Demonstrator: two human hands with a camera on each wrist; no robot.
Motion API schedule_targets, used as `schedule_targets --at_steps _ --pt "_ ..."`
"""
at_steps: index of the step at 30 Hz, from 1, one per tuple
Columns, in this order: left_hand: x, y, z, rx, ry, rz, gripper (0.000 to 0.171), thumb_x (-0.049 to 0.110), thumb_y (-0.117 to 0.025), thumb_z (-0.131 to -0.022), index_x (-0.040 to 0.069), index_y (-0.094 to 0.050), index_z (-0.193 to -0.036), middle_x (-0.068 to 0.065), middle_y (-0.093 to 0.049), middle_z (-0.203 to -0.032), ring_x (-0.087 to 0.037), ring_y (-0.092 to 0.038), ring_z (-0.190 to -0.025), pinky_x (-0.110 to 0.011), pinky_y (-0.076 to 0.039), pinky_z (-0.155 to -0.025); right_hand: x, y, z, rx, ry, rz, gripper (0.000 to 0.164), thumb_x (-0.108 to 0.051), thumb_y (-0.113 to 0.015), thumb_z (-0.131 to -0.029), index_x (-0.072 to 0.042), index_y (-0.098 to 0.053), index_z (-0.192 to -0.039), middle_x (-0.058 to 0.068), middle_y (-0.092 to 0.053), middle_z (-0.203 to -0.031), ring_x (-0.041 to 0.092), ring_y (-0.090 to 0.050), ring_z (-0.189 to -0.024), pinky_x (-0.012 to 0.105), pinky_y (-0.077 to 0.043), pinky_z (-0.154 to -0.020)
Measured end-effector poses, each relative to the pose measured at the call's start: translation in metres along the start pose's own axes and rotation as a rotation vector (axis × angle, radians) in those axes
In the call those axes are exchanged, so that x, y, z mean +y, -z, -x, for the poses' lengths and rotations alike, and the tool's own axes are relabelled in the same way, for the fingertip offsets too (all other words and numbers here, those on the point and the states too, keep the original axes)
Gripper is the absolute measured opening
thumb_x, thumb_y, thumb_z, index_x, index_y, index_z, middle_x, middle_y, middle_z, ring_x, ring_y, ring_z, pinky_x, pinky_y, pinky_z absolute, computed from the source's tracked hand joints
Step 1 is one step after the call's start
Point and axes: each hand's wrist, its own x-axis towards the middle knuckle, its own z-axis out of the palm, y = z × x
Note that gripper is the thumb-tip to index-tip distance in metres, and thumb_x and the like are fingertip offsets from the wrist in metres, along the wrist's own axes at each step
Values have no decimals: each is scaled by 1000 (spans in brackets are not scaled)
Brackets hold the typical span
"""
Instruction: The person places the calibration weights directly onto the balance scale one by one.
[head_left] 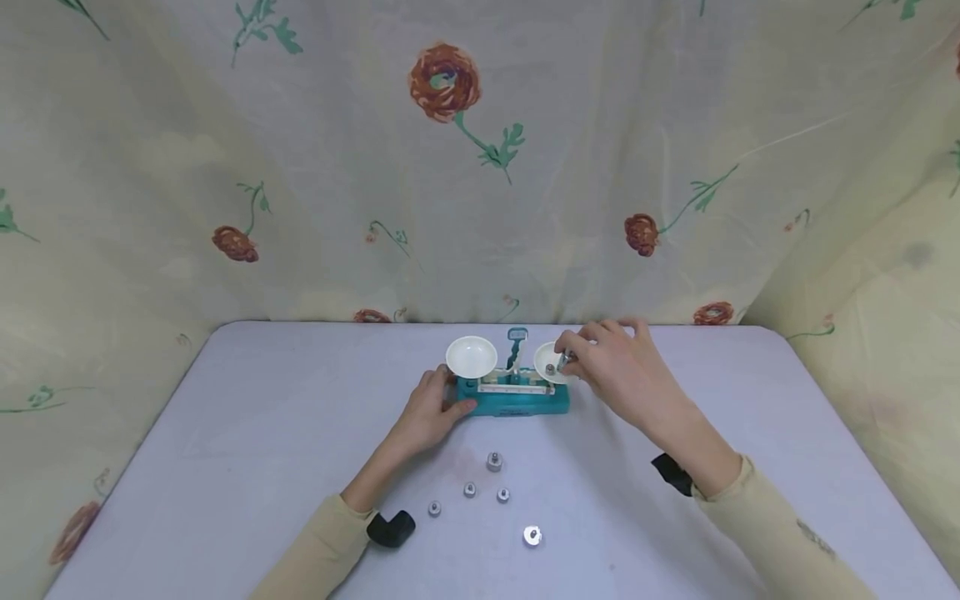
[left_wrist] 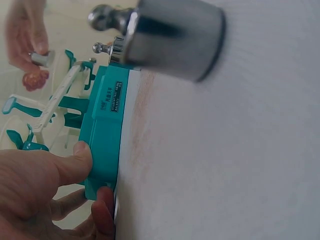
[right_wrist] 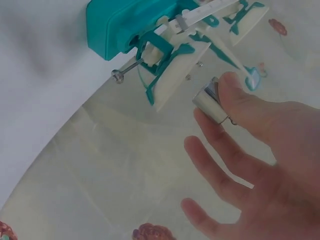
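A teal balance scale (head_left: 517, 404) with two white pans stands towards the back of the table. My left hand (head_left: 427, 414) grips the left end of its base, thumb on the front and fingers round the end. Over the right pan (head_left: 542, 357), my right hand (head_left: 622, 371) pinches a shiny metal weight (right_wrist: 210, 102) between thumb and index finger, the other fingers spread. A small weight (head_left: 551, 369) sits in that pan, below the pinched one. In the head view, the left pan (head_left: 471, 357) holds nothing.
Several loose metal weights lie in front of the scale, among them a knobbed weight (head_left: 494, 462) and a disc-like weight (head_left: 532, 536) nearer the front. Behind the table (head_left: 285, 417) hangs a flowered cloth (head_left: 330, 167). A metal screw (right_wrist: 117, 76) sticks out from the scale's right end.
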Motion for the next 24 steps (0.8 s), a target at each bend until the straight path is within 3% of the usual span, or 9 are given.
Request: schedule_targets --at_steps 24 --pt "0 2 -1 -5 -6 5 58 24 -72 -105 -3 -48 -152 -26 -58 -144 -30 -61 -110 -49 -60 -96 14 -16 -19 -46 -7 -33 26 -14 -83 -94 -16 -77 -120 15 -78 -129 42 -68 -123 72 -41 -114"
